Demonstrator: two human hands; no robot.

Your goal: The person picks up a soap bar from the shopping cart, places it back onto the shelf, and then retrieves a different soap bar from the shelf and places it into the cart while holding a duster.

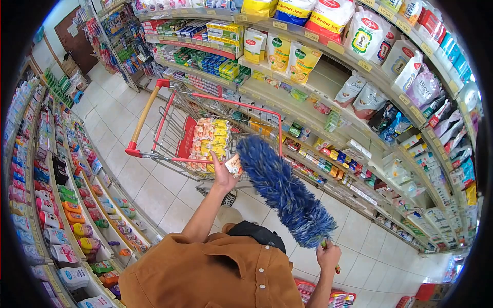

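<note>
My left hand [224, 173] is closed around a small peach-coloured soap pack [234, 165] with partly visible lettering, held beside the shopping cart [179, 160]. Inside the cart lie orange soap packs [201, 134] and yellow packs [220, 136] in rows, next to a red panel [186, 137]. Down at the lower right, my right hand [327, 255] grips the handle of a fluffy blue duster [285, 192]. Its long head slants up and left, and its tip overlaps the soap pack in this view.
Shelves on the right hold pouches [304, 61], toothpaste boxes [226, 32] and other goods. A shelf of colourful bottles [82, 231] curves along the left. White floor tiles [154, 197] run between them. Red-packaged goods [341, 297] lie at the bottom edge.
</note>
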